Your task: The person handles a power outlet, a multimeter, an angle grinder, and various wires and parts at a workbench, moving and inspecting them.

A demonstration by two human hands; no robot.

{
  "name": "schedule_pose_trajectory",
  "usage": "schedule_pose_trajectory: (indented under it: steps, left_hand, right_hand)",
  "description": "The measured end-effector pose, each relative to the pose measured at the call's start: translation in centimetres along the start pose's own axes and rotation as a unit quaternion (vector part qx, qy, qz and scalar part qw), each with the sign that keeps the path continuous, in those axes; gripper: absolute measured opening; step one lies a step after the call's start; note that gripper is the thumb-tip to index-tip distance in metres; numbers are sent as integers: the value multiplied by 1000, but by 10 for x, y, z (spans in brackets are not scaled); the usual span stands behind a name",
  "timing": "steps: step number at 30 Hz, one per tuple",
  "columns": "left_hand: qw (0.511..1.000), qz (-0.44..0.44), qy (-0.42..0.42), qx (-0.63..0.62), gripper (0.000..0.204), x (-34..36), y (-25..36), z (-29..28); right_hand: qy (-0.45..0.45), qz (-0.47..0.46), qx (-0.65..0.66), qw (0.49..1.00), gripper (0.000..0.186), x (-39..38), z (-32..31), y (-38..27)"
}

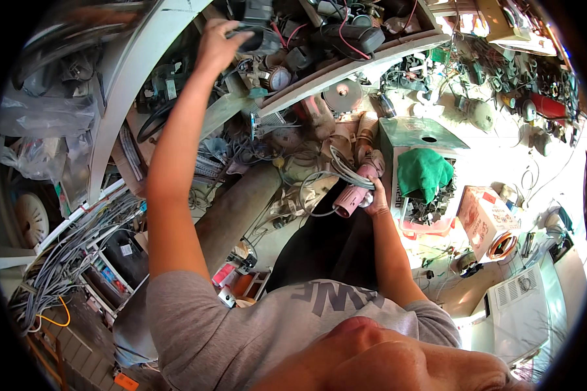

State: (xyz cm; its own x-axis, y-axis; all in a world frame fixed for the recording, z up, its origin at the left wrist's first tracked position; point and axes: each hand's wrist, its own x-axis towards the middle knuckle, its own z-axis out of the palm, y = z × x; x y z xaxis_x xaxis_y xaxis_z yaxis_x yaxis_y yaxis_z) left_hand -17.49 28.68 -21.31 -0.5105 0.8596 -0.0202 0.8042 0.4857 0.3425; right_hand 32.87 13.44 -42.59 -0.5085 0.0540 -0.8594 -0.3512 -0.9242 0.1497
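R hand (378, 201) is holding pink tool (351, 199) w/ bendy cord (346, 171), prob. hard, heavy; grab middle. L hand (220, 43) is hanging half-open, nothing seen inside.

Hard brightness from the right bleached the floor (486, 163) nearly white, while the left side lay in dimmer shade. Fisheye distortion bowed the white beam (119, 85) toward a black rim; the upper-left corner seemed smeared, possibly blurred.

dense clutter (300, 58) beside left hand (219, 44)
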Motion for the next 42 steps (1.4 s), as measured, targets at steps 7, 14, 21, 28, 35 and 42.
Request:
schedule_pose_trajectory:
  steps: [7,14,21,28,35,42]
  left_hand:
    - [822,-185,-234,-486,40,-34,32,74]
    - [910,-118,-256,-305,63,-38,43,76]
    - [917,-41,-326,-224,56,-18,29,82]
    - [872,-38,-283,-397,42,-11,30,59]
    - [661,-92,-313,-676,38,-26,-29,4]
    - [278,-165,-292,-900,49,-67,-33,-5]
  right_hand:
    - [-2,10,-16,1000,38,2,-5,2]
    - [-7,7,-22,1000,38,1,-6,4]
    - [18,6,-18,1000,29,-1,9,3]
    - [-14,14,-13,1000,35,6,-13,3]
    - [32,3,1,999,25,-10,6,5]
    - [-42,-8,-53,998,29,-19,0,11]
